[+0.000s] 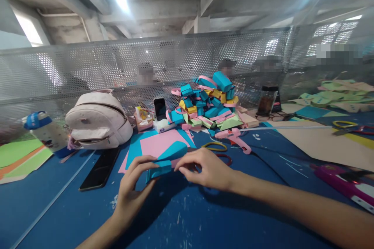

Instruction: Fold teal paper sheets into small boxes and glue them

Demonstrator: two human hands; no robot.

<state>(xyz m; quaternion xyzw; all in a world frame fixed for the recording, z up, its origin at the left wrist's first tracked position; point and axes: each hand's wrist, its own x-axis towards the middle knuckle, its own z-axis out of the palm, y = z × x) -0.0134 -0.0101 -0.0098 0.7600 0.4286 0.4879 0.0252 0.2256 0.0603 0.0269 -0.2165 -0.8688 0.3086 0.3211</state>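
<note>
My left hand point(133, 186) is closed around a folded piece of blue paper point(160, 169), thumb below and fingers above. A blue flap rises from the piece toward the back. My right hand point(201, 169) is pinched at the piece's right end, beside a bit of pink; what lies between its fingertips is too small to make out. Behind the hands lie flat pink paper point(157, 142) and blue paper point(136, 140) sheets. A pink hot glue gun point(235, 139) rests beyond my right hand, near yellow-handled scissors point(216, 146).
A heap of folded paper pieces point(207, 103) stands at the back. To the left are a pale backpack point(97, 120), a bottle point(48, 134) and a black phone point(99, 169). A magenta-and-white tool point(344, 184) lies at right. A perforated metal screen point(117, 66) borders the blue table.
</note>
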